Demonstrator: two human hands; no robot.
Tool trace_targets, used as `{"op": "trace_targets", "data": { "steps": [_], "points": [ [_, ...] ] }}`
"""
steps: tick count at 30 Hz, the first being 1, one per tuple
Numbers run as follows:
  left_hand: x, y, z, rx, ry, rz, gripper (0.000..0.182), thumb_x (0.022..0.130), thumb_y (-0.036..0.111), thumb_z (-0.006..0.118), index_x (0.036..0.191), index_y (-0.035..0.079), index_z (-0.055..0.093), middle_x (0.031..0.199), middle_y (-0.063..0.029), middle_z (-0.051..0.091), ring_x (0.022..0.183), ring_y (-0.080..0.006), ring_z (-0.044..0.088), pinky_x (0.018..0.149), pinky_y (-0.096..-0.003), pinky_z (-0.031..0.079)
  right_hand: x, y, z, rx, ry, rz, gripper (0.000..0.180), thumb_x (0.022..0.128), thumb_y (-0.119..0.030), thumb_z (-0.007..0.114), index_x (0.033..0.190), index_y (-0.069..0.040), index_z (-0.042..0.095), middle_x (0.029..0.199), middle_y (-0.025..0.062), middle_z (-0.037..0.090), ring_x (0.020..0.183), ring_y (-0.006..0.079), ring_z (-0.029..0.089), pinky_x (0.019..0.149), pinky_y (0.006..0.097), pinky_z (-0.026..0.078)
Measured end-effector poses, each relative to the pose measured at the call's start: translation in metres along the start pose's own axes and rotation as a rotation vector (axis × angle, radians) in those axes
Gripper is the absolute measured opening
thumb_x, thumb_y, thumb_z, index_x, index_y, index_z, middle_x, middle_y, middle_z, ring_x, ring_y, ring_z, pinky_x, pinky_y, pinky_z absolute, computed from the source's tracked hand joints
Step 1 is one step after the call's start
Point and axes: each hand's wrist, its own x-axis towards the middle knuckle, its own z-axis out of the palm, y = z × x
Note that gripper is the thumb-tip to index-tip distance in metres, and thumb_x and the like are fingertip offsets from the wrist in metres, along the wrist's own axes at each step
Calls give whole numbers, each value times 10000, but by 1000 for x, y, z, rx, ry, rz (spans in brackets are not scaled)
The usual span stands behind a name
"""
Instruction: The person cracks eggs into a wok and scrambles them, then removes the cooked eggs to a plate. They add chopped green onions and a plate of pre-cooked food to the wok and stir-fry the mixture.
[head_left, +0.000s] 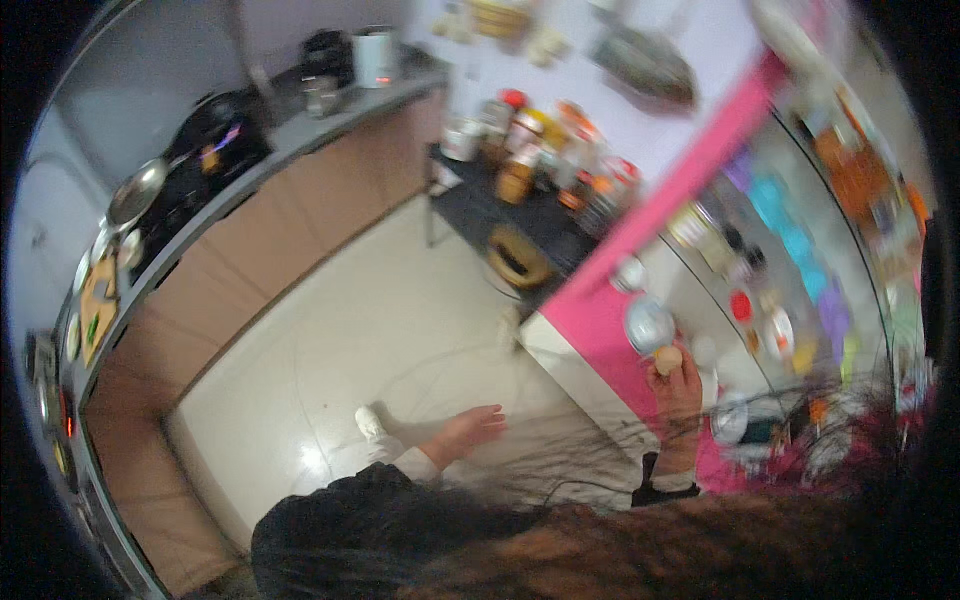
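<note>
My right hand (679, 386) reaches over a pink-covered surface (592, 322) with its fingers around a small round beige object (667, 361). Blur hides what exactly that object is. Just beyond my fingertips stands a round silvery container (649, 324), and a smaller pale container (628, 274) sits past it. Whether the held object touches the silvery container I cannot tell. My left hand (469, 430) hangs above the tiled floor, holding nothing, its fingers stretched out. Loose hair partly covers the view near both arms.
A low black table (480, 196) carries several jars and a tan ring-shaped item (517, 256). Shelves (817, 202) with coloured goods rise on the right. Along the left runs a counter (292, 142) with a gas stove (214, 142), a steel pan (139, 193) and a cutting board (97, 304).
</note>
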Motion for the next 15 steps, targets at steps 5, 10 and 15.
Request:
{"op": "trace_targets", "data": {
  "steps": [5, 10, 15],
  "points": [
    [-234, 100, -143, -67, 26, 105, 363, 896, 221, 493, 1200, 25, 461, 1141, -96, 526, 1034, -209, 514, 885, -316, 426, -79, 25, 274, 85, -224, 71, 385, 874, -115, 521, 1233, -22, 417, 1067, 75, 520, 893, 184, 543, 745, 287, 493],
    [-475, 182, -292, -184, 257, 417, 361, 885, 211, 510, 1189, 22, 468, 1131, -124, 530, 1014, -234, 534, 877, -337, 444, -116, 98, 544, 197, -406, 155, 393, 901, -154, 490, 1262, -31, 396, 1083, 90, 525, 879, 193, 541, 746, 297, 477],
    [-614, 262, -363, -274, 582, 722, 381, 868, 210, 537, 1187, 13, 466, 1090, -125, 548, 961, -240, 564, 846, -340, 463, -60, 168, 753, 444, -674, 285, 378, 905, -141, 483, 1257, -31, 400, 1106, 110, 524, 896, 218, 557, 756, 302, 489]
  ]
}}
